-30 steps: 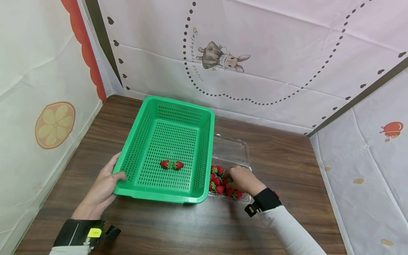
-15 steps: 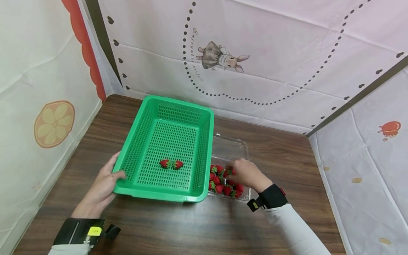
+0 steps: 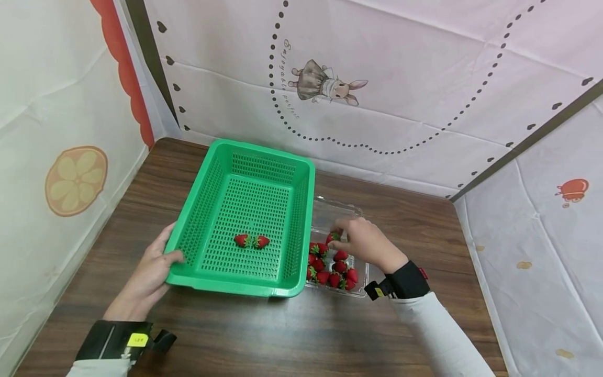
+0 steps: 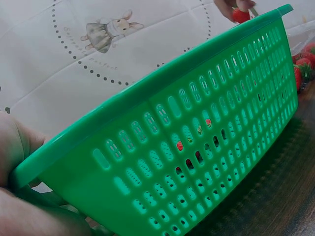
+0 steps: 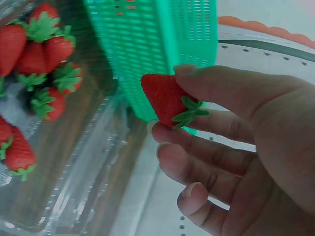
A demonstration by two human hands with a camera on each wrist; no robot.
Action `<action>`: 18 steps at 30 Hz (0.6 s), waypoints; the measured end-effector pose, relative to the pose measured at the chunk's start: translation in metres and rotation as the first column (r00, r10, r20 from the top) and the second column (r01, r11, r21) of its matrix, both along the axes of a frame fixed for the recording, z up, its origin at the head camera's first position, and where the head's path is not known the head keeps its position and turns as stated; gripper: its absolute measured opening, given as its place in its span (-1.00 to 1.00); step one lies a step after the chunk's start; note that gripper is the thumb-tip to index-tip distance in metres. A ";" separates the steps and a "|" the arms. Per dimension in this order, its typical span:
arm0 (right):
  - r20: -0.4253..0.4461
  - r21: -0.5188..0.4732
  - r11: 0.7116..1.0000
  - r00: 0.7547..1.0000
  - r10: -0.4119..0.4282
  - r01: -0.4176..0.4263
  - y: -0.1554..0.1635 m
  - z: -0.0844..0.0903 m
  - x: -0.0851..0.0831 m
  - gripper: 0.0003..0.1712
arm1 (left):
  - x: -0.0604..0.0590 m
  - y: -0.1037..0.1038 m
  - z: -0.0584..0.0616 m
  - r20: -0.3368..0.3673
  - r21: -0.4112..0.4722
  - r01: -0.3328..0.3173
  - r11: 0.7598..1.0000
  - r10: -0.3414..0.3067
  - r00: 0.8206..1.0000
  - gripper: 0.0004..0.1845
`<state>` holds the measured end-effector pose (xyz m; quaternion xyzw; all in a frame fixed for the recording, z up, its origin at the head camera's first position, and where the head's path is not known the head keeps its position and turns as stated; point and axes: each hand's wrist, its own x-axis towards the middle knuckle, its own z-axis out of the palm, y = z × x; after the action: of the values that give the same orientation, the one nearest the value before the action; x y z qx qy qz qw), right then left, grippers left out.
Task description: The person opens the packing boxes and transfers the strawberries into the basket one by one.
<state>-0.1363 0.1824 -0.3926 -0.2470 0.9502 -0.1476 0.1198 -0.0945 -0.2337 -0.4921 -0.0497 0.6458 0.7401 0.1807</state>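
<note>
In the right-wrist view we see the grip the head view partly hides: thumb and fingertips of the right hand (image 3: 369, 243) pinch a red, cone-shaped strawberry (image 5: 161, 96) above the open, clear plastic box (image 3: 330, 212). The left hand (image 3: 147, 273) holds the slotted, green plastic basket (image 3: 256, 203) near its near left corner. Beyond the box, the brown wood-grain desk (image 3: 410, 225) runs to its right edge.

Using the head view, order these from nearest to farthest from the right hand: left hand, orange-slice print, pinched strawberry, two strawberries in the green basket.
1. Pinched strawberry: held in the right hand.
2. Two strawberries: inside the green basket.
3. Left hand: at the basket's near left corner.
4. Orange-slice print: toward the picture's left edge.
</note>
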 end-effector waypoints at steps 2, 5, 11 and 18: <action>-0.007 -0.018 1.000 1.000 0.002 -0.002 -0.001 0.004 -0.002 -0.81 | 0.000 0.000 0.000 0.002 0.001 0.001 1.000 -0.001 1.000 -0.02; -0.032 -0.034 0.999 0.999 0.008 -0.009 -0.001 0.008 -0.003 -0.81 | 0.000 0.000 0.000 0.007 -0.002 0.003 1.000 -0.003 1.000 -0.02; -0.047 -0.066 0.998 0.999 0.011 -0.014 -0.003 0.013 -0.004 -0.77 | -0.002 0.002 -0.003 0.001 0.001 0.012 1.000 -0.012 1.000 -0.03; -0.027 -0.099 0.995 0.999 0.020 -0.022 -0.013 0.016 -0.007 -0.79 | -0.001 0.000 -0.004 -0.010 -0.002 0.003 1.000 -0.003 1.000 -0.04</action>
<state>-0.1433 0.1695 -0.3771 -0.2644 0.9405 -0.1901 0.0965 -0.0953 -0.2335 -0.4961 -0.0450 0.6473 0.7396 0.1788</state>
